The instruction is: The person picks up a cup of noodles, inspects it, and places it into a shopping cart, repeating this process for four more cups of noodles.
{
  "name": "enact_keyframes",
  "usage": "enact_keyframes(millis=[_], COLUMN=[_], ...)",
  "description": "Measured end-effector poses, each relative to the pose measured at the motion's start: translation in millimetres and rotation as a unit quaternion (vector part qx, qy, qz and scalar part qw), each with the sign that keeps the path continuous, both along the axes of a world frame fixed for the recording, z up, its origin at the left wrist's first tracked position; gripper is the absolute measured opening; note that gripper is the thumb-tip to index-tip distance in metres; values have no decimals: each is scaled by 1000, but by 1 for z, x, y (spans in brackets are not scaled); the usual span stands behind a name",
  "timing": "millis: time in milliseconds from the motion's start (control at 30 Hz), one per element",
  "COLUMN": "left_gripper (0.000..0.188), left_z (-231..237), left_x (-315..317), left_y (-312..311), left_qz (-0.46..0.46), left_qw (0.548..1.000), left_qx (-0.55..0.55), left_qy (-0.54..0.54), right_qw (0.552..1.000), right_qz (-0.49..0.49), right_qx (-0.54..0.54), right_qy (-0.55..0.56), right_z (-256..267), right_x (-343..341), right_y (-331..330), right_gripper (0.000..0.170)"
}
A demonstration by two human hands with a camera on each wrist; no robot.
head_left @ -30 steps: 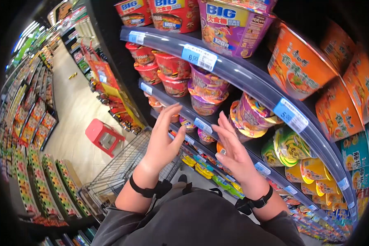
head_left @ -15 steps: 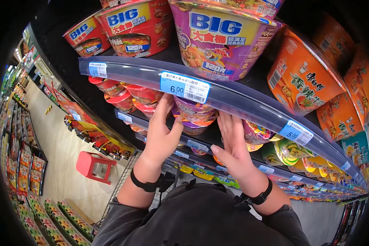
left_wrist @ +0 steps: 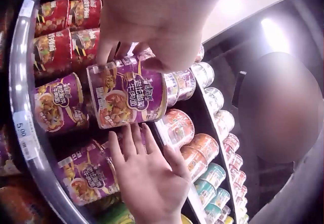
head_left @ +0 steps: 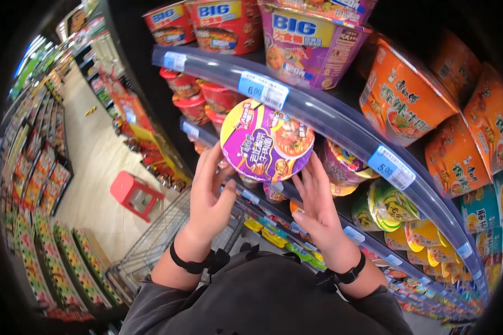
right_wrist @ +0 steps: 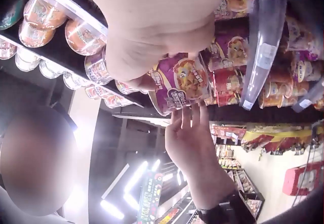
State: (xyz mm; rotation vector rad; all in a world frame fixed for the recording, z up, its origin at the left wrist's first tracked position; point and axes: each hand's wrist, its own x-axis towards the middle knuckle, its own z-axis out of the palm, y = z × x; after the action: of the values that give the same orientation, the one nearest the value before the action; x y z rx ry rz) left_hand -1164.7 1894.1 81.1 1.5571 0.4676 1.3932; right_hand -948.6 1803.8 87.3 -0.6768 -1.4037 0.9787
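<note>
In the head view a purple noodle cup (head_left: 267, 139) with a yellow-edged lid is held between both hands, just in front of the shelf rail. The left hand (head_left: 209, 195) supports its left side, the right hand (head_left: 321, 209) its lower right side, thumbs apart from the lid. From the left wrist, the cup (left_wrist: 129, 92) shows its printed wall, with the right hand's (left_wrist: 152, 181) nearly straight fingers at its edge. The right wrist view shows the left hand's (right_wrist: 192, 143) fingertips against the cup (right_wrist: 179, 84). Similar purple cups (left_wrist: 58, 102) stand close behind it.
A curved shelf rail (head_left: 330, 114) with price labels crosses above the hands. Large orange tubs (head_left: 405, 95) and a purple tub (head_left: 313, 44) stand over it, green cups (head_left: 385, 206) lower right. A cart (head_left: 151, 251) and red stool (head_left: 134, 192) are left.
Both hands have come back from under the upper rail, bringing a purple cup out from the shelf between them. A second ago they held nothing. The head view has shifted too.
</note>
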Motion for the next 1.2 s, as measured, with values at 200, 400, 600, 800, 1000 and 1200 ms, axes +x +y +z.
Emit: enact_keyframes(millis=[200,400,600,800,1000,1200], left_gripper=[78,76,71,60,58,63], left_z=[-28,-59,-80,-87,-97,-129], left_x=[-33,-65,-97,-125,-192,-289], left_y=[-92,-193,-254,-277,-296,-325], left_qz=[108,132,106,137,136,193], left_qw=[987,942,896,900,889,877], left_qx=[-41,-167,-215,-168,-253,-338], left_qy=[110,259,374,377,356,282], right_qw=[991,930,858,795,783,752], right_qz=[107,246,299,371,362,400], right_qx=[-71,-254,-402,-479,-506,-520], right_qy=[46,96,113,21,-4,-54], right_z=[-37,-121,-149,-150,-143,-155], right_x=[10,7,-6,-29,-98,-203], right_y=[-50,-98,-138,-146,-138,-124], right_gripper=[94,91,88,81,80,77])
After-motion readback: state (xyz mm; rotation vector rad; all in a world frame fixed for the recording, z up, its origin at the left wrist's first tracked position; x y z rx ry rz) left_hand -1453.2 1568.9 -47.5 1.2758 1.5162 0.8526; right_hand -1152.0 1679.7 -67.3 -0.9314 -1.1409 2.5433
